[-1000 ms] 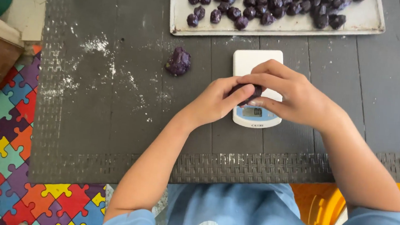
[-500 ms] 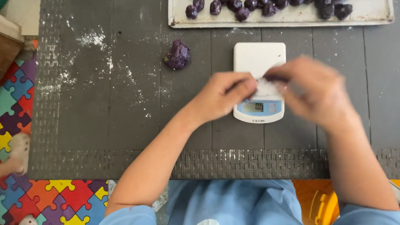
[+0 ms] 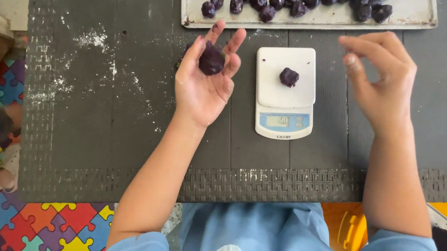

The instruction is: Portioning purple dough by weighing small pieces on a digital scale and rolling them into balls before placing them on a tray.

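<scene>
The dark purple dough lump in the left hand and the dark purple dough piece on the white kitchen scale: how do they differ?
The dark purple dough lump is larger; the dark purple dough piece is smaller. The lump rests on the open left hand's fingers, above the mat; the piece sits alone on the white kitchen scale, untouched. The right hand holds neither. Both share the same dark colour and rough, rounded shape.

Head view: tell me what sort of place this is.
Probably a home floor used for food prep: a white kitchen scale with a dark purple piece, a tray of similar pieces, a woven dark mat, and puzzle-pattern foam tiles.
</scene>
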